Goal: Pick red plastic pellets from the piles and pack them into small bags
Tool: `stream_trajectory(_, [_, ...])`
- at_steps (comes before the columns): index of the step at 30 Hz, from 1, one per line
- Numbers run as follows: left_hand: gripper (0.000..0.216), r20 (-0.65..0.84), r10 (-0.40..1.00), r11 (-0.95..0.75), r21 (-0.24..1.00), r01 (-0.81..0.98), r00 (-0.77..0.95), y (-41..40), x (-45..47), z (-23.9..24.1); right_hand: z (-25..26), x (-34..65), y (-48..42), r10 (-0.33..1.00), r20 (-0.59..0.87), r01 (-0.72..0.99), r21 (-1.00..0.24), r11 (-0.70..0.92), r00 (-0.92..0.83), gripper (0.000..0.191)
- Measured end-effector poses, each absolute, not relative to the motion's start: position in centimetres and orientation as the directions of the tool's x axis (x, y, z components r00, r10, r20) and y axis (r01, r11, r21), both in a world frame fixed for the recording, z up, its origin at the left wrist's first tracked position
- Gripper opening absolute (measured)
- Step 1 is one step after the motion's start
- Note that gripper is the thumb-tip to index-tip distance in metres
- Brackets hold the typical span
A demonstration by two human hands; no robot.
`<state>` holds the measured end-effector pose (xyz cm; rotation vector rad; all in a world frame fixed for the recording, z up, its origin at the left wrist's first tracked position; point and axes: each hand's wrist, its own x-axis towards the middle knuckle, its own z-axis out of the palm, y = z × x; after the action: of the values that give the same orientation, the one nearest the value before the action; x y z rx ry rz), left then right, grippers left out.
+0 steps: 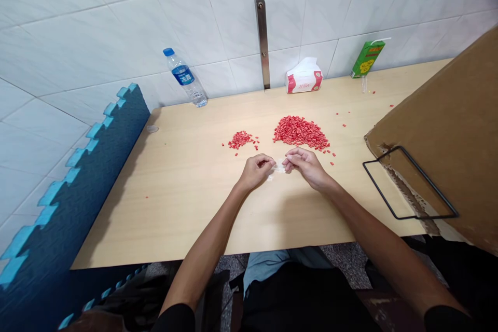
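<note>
My left hand (256, 169) and my right hand (305, 164) rest on the wooden table (187, 202), fingers curled in a pinch. Between them they hold a small clear plastic piece (277, 167), perhaps a little bag. Just beyond the hands lies a large pile of small red pieces (300, 132). A smaller pile of the same red pieces (241, 139) sits to its left. A few loose red bits are scattered around both piles.
A water bottle (185, 78), a tissue pack (304, 76) and a green drink carton (367, 58) stand along the tiled wall. A cardboard box (447, 135) with a black wire frame (408, 184) is at the right. A blue foam mat (73, 187) leans at the left.
</note>
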<state>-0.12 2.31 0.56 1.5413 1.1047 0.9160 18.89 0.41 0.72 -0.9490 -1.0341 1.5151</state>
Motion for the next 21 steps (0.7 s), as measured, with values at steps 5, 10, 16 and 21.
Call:
stream_trajectory(5, [0.022, 0.024, 0.953, -0.083, 0.979, 0.184, 0.301, 2.17, 0.06, 0.42, 0.98, 18.5, 0.1, 0.977, -0.08, -0.355, -0.923, -0.148, -0.197, 0.029])
stream_trajectory(10, [0.023, 0.002, 0.947, -0.051, 0.988, 0.145, 0.321, 1.82, 0.34, 0.67, 0.73, 18.29, -0.1, 0.968, -0.062, -0.333, -0.932, -0.143, -0.242, 0.028])
stream_trajectory(16, [0.024, -0.04, 0.938, 0.003, 0.994, 0.106, 0.346, 1.63, 0.37, 1.04, 0.41, 18.31, -0.04, 0.966, -0.048, -0.316, -0.94, -0.13, -0.254, 0.027])
stream_trajectory(21, [0.018, 0.115, 0.949, -0.158, 0.979, 0.128, 0.293, 1.53, 0.46, 1.38, 0.55, 18.3, -0.08, 0.948, -0.074, -0.316, -0.932, -0.176, -0.31, 0.021])
